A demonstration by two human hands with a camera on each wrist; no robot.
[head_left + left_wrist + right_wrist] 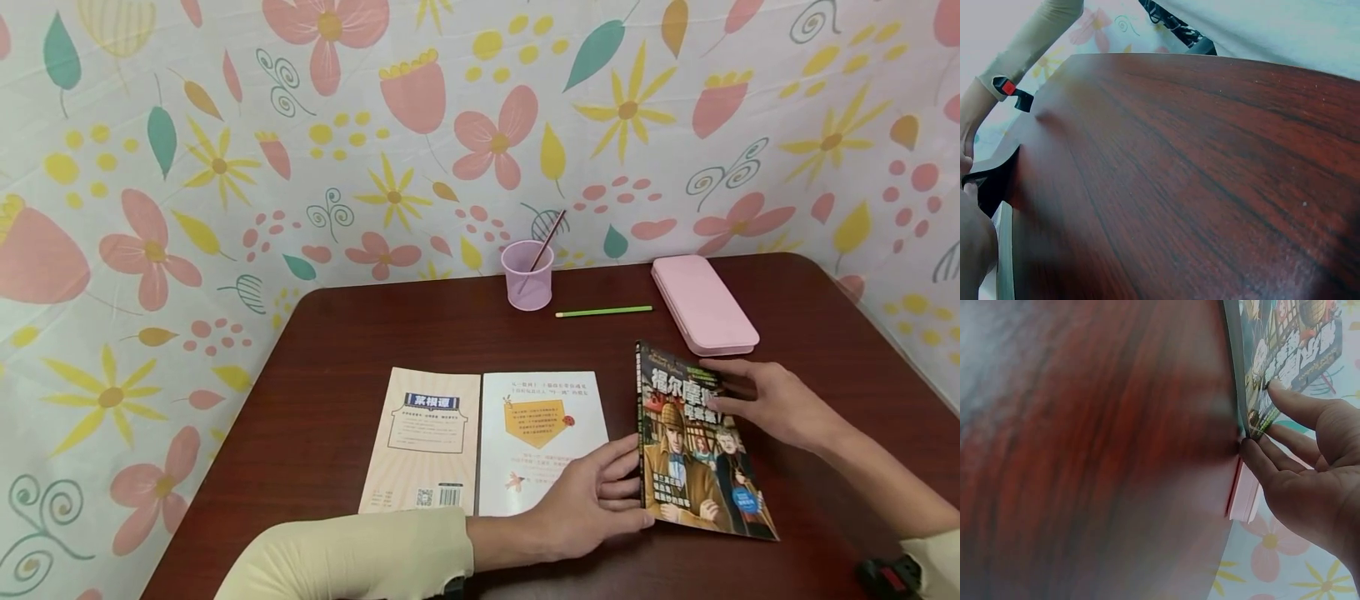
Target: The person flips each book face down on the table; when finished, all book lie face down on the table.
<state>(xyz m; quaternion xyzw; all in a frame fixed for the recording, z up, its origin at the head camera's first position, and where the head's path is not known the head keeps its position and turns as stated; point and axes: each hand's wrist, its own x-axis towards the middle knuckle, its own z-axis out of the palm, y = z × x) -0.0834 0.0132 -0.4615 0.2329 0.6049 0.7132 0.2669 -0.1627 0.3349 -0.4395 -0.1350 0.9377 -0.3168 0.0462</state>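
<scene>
A comic-style book (686,467) with a dark cover of illustrated figures and white Chinese lettering is held tilted above the table at right. My left hand (573,500) holds its spine side, thumb near the lower corner. At the upper right edge my right hand (780,404) pinches it; the right wrist view shows the thumb (1300,406) on the cover and fingers behind. Left of it, two books lie side by side: a beige one (435,392) and a white one (536,525) with a yellow panel. My left forearm and hand partly cover them.
On the dark red-brown table (337,333) stands a pink mesh cup (527,275) with a pencil inside. A green pencil (603,312) lies beside it, and a pink case (705,304) lies behind my right hand. A flower-patterned cloth (450,125) hangs along the back.
</scene>
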